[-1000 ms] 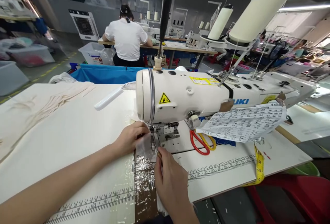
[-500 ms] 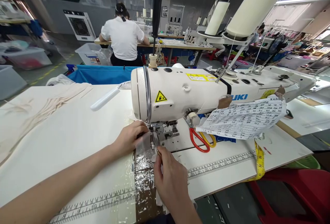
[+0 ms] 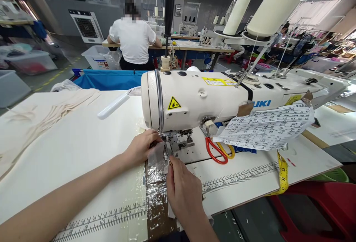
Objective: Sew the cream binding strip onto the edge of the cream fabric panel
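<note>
A white sewing machine (image 3: 194,97) stands across the table, its needle area low at the left end of the head. My left hand (image 3: 141,145) is at the left side of the needle area, fingers curled together; what they grip, if anything, is hidden. Slim metal tweezers (image 3: 167,150) point up toward the presser foot, pinched between the thumb and fingers of my right hand (image 3: 183,192). Between both hands a sheer whitish piece of material (image 3: 156,157) lies by the needle plate. Under my right hand some pale fabric (image 3: 171,211) hangs at the table's front edge.
Red-handled scissors (image 3: 215,152) and a yellow handle lie right of the needle area. A written sheet (image 3: 267,127) hangs from the machine. A yellow tape measure (image 3: 283,175) drapes over the front edge. Cream fabric (image 3: 47,123) lies at left. A person (image 3: 132,41) sits beyond.
The view has shifted slightly, so the machine's right end sits a little farther right. Both hands stay almost in place at the needle area, the tweezers still in my right hand.
</note>
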The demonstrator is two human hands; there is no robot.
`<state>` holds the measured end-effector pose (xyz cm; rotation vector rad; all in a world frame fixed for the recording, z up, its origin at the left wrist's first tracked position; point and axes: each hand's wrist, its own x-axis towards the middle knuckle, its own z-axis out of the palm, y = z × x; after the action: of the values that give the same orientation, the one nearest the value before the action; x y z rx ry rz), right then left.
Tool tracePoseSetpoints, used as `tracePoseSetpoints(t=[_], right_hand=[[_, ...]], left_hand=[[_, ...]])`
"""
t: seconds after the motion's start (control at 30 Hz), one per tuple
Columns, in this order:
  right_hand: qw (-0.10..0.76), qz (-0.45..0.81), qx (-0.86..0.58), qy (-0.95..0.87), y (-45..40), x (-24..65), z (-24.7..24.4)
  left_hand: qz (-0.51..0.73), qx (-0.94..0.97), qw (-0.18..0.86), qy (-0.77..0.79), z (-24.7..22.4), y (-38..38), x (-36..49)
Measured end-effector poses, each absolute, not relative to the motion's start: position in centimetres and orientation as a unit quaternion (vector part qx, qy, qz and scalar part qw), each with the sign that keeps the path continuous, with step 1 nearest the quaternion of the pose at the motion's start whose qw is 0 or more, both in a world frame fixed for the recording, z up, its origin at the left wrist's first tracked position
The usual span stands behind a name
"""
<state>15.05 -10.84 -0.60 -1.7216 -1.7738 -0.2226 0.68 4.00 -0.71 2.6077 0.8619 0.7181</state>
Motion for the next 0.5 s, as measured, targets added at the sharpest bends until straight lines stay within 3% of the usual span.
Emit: tracePoseSetpoints(t=[0.23,0.5], right_hand=[[0.318,-0.072,-0.672,-0.665,-10.91,14.96,-0.89],[0.306,-0.09,-0.678,-0.662,-10.44,14.73,-0.85]], left_hand=[[0.28,0.866,0.249,0.331,-0.42,3.92,0.65],[0.301,0.921,0.095,0.226,-0.46,3.53,0.57]])
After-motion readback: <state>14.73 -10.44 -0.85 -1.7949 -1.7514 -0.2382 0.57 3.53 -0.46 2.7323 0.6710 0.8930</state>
